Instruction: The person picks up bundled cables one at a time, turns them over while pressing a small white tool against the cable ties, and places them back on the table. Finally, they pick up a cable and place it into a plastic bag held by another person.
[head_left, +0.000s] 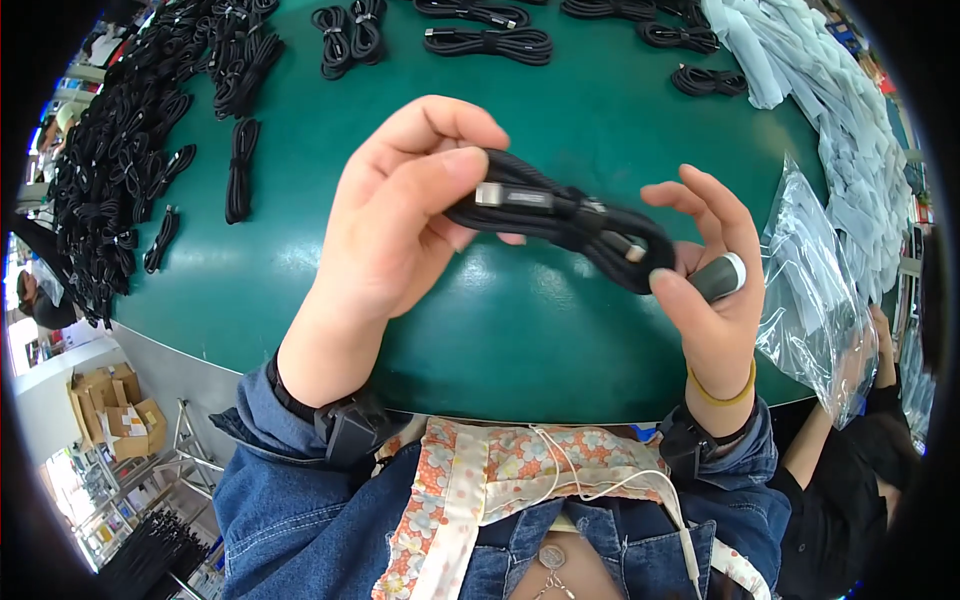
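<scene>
A coiled black USB cable (570,205), bound round its middle, is held up over the green table (470,340). My left hand (400,195) closes thumb and fingers on its left end, beside a plug with a metal tip. At the other end, the thumb of my right hand (715,270) presses against the loop, its upper fingers raised and curled. A short dark grey cylinder with a white end (718,277) also rests in my right hand; what kind of thing it is I cannot tell.
Many coiled black cables (130,150) are heaped at the left, with several more along the far side. Pale packaging bags (850,150) pile up at the right, beside a clear plastic bag (815,290). A co-worker's arm (815,445) reaches in at the lower right. Cardboard boxes (120,410) stand lower left.
</scene>
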